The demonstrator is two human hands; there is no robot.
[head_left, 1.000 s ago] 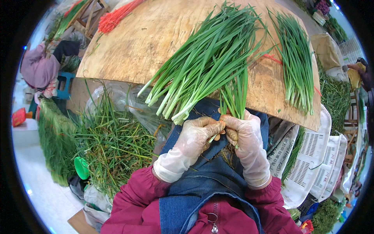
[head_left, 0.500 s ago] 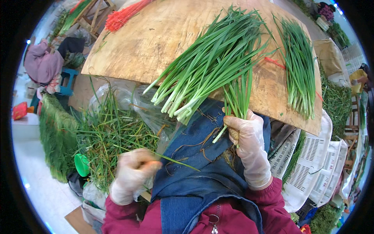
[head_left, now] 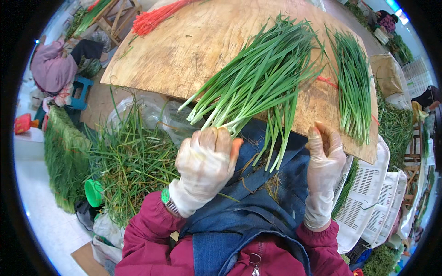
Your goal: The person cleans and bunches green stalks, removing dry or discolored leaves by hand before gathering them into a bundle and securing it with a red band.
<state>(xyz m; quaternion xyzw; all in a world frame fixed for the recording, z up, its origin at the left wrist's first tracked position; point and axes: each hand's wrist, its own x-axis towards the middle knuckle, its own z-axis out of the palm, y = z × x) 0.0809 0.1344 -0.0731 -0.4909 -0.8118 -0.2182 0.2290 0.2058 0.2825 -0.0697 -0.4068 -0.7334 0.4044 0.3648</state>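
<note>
A large loose bunch of green garlic chives (head_left: pixel 258 76) lies across the wooden board (head_left: pixel 170 60), its white stem ends over the near edge. My gloved left hand (head_left: pixel 207 161) has its fingers curled over those ends. A smaller clump of chives (head_left: pixel 283 124) hangs off the edge beside them, toward my lap. To the right of that clump, my gloved right hand (head_left: pixel 326 152) is held at the board's edge, fingers partly bent and apart, with nothing seen in it. A neat chive bundle (head_left: pixel 354 87) with red ties lies farther right.
Red tie strips (head_left: pixel 159 18) lie at the board's far left. A heap of leafy trimmings (head_left: pixel 133 158) sits left of my lap, near a green cup (head_left: pixel 94 193). A blue stool (head_left: pixel 82 93) stands farther left. Printed white sacks (head_left: pixel 366 198) are on the right.
My right hand has let go of the small clump, which now rests at the board's edge, and has moved right. My left hand has risen from the trimmings to the large bunch's stem ends.
</note>
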